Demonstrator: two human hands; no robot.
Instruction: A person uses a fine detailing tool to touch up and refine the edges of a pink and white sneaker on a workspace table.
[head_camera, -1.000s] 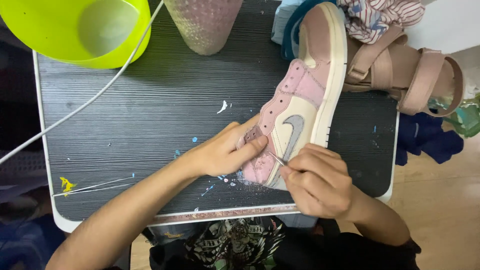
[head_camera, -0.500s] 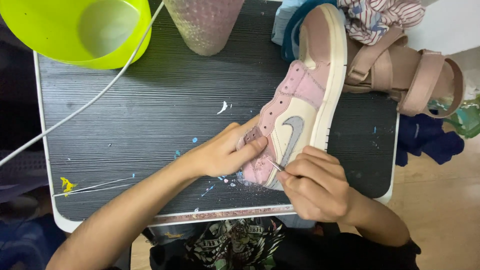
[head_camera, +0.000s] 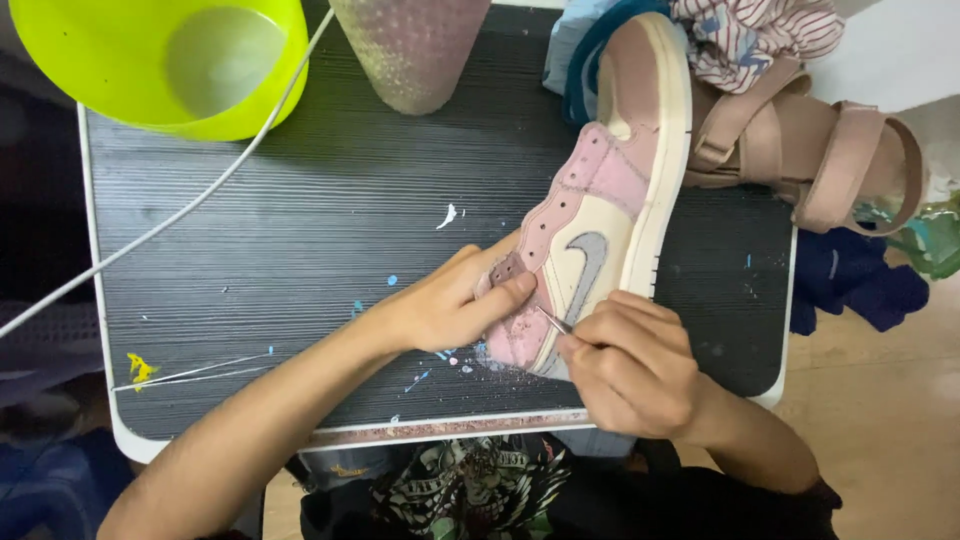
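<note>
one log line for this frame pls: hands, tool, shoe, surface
left hand steadies pink sneaker | right hand pinches thin metal tool, tip at sneaker side | sneaker lies on dark ribbed table

No packages, labels, signs or screens show in the view.
</note>
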